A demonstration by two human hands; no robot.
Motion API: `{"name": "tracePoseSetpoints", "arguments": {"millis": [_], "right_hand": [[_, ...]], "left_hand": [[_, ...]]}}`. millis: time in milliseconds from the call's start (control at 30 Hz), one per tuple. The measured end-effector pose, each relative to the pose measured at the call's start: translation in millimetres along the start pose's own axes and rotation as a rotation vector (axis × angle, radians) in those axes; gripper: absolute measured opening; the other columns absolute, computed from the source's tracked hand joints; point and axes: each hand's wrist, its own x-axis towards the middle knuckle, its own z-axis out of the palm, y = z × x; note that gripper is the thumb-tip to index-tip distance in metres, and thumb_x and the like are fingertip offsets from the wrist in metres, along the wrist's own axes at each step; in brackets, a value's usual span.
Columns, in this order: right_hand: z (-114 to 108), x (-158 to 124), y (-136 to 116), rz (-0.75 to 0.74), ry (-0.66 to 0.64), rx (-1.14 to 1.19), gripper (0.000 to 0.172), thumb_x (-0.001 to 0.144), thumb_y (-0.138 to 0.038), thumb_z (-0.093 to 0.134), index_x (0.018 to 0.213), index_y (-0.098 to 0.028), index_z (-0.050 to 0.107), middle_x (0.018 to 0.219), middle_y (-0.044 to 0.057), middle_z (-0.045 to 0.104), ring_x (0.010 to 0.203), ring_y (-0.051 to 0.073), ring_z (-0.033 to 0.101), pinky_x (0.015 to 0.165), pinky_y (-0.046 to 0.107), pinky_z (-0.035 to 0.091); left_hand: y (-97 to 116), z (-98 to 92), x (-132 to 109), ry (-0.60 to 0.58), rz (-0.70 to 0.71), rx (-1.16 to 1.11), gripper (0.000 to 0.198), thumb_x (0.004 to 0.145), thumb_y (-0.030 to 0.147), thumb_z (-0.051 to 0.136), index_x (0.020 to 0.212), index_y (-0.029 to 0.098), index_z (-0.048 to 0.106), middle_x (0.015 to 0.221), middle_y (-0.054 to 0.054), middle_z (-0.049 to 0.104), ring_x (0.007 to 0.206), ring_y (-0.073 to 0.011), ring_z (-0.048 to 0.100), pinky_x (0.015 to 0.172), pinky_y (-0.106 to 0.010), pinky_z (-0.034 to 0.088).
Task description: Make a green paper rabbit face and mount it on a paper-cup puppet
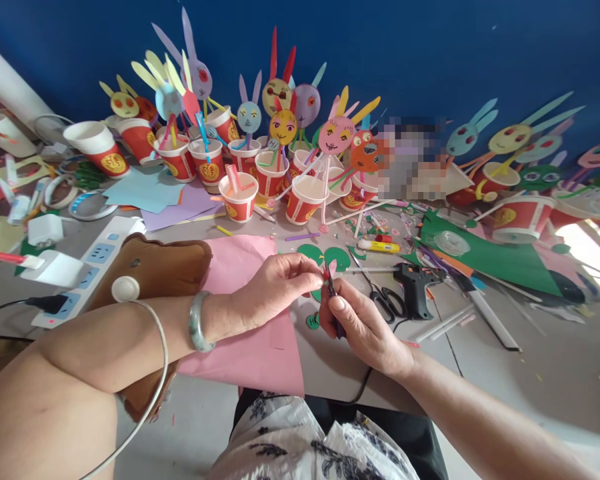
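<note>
My right hand is closed round a small dark pair of scissors, its blades pointing up and away from me. At the blades, my left hand pinches a small scrap of red and pink paper; the fingertips partly hide it. Just beyond both hands lie green paper circles. A small green disc with letters on it rests on the table between my hands. Under my left forearm is a large pink paper sheet.
Red-and-white paper cups with paper rabbit figures line the back. Right of my hands are black-handled scissors, a black glue gun and a utility knife. A power strip and brown pouch sit left, with a white cable crossing my arm.
</note>
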Motion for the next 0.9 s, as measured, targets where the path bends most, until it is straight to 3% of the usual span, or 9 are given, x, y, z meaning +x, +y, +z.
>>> {"name": "tracePoseSetpoints", "arguments": {"millis": [200,433,900], "right_hand": [[0.3,0.2,-0.3,-0.001,0.007,-0.003,0.046,0.106,-0.058,0.036,0.083,-0.021,0.05,0.065,-0.003,0.055,0.056,0.01,0.046,0.057,0.026,0.038],[-1.1,1.2,1.1,-0.01,0.019,-0.012,0.044,0.106,-0.057,0.036,0.087,-0.021,0.051,0.065,-0.003,0.055,0.056,0.01,0.046,0.056,0.026,0.039],[-1.3,-0.6,-1.1,0.015,0.02,-0.023,0.049,0.105,-0.061,0.035,0.08,-0.021,0.049,0.064,-0.002,0.054,0.056,0.011,0.045,0.057,0.027,0.039]], "left_hand": [[1.0,0.5,-1.0,-0.017,-0.005,-0.012,0.008,0.082,0.023,0.065,0.078,0.015,0.065,0.074,0.0,0.066,0.072,-0.0119,0.062,0.072,-0.027,0.048],[-0.8,-1.9,-2.0,-0.116,0.035,0.023,0.015,0.087,0.027,0.065,0.076,0.016,0.068,0.07,0.0,0.068,0.07,-0.0129,0.064,0.072,-0.027,0.05],[-3.1,-3.3,-1.1,-0.041,0.064,0.091,0.012,0.085,0.026,0.067,0.079,0.016,0.07,0.076,-0.001,0.069,0.077,-0.0133,0.062,0.078,-0.027,0.049]]}}
